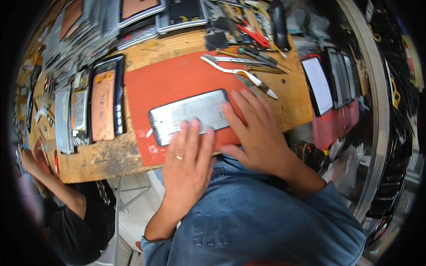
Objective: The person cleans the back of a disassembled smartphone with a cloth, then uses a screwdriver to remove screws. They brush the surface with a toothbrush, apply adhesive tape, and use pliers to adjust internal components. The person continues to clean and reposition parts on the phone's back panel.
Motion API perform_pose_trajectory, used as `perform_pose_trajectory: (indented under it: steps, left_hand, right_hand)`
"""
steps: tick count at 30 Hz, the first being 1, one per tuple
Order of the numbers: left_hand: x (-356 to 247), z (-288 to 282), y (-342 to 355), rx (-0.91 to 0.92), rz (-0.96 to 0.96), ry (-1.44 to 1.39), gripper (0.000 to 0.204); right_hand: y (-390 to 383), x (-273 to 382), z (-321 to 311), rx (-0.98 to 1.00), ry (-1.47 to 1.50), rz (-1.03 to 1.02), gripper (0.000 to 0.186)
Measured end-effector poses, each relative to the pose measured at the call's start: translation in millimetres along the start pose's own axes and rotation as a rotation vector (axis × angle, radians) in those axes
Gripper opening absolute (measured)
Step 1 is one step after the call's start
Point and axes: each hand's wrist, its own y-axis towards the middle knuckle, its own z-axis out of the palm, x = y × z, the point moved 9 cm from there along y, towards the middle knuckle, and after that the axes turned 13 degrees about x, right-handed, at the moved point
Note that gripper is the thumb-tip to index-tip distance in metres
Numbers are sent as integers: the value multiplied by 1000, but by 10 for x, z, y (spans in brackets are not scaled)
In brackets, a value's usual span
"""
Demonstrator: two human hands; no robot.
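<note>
A phone screen panel [188, 115] with a silvery face and a dark edge lies tilted on an orange-red mat [177, 77]. My left hand [188, 150] rests its outstretched fingertips on the panel's near edge; a ring shows on one finger. At the panel's right end is my right hand [259, 133], its fingers spread and touching or just over the edge; the exact contact is hard to make out. Neither hand is wrapped round anything. Past the mat's far right edge lies a white, curved brush-like tool [239, 73].
Screwdrivers [253, 55] and red-handled pliers [253, 35] lie at the back right. Phone parts, among them a copper-coloured panel [104, 104], stand at the left. Stacked plastic trays [88, 33] fill the back left. A co-worker's arm [60, 186] is at the lower left.
</note>
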Motion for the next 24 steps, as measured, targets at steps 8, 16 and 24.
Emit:
perform_pose_trajectory:
  steps: [8, 16, 24]
  left_hand:
    - [54, -235, -619, -282, 254, -176, 20]
    - [537, -454, -750, -531, -40, -192, 21]
    - [692, -393, -752, -572, -108, -220, 21]
  right_hand:
    - [65, 261, -52, 92, 9, -202, 73]
    - [598, 688, 43, 141, -24, -435, 74]
    - [605, 641, 53, 194, -24, -446, 80]
